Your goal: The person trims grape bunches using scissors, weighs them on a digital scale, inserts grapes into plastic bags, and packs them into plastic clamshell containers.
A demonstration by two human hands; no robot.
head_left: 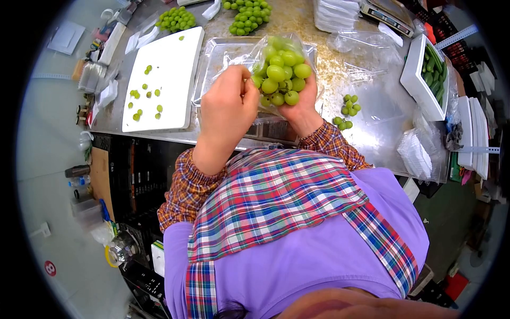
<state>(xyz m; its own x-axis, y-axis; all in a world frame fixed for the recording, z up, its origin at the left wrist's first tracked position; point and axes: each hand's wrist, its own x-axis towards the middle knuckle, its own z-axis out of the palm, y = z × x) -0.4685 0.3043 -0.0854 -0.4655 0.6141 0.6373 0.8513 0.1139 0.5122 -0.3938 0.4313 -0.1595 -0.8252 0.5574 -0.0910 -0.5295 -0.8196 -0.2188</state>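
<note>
"Head view: how far have you got with the grapes?"

"Partway, I'd judge. One bunch point(277, 73) is held up above the shallow tray point(215, 52), and a clear bag point(280, 41) covers its far part at least; the grapes nearest me look bare."

"And your hands?"

"My right hand point(304, 103) is cupped round the bunch's side, gripping it from beneath. My left hand point(228, 103) is curled closed against the bag's other side; I can't tell what its fingertips pinch."

"What's left?"

"A second bunch point(178, 19) and a third bunch point(249, 16) lie unbagged at the far side of the tabletop point(366, 137). Loose grapes point(159, 108) dot the white board point(172, 101), and a small cluster point(353, 110) sits to my right."
</note>
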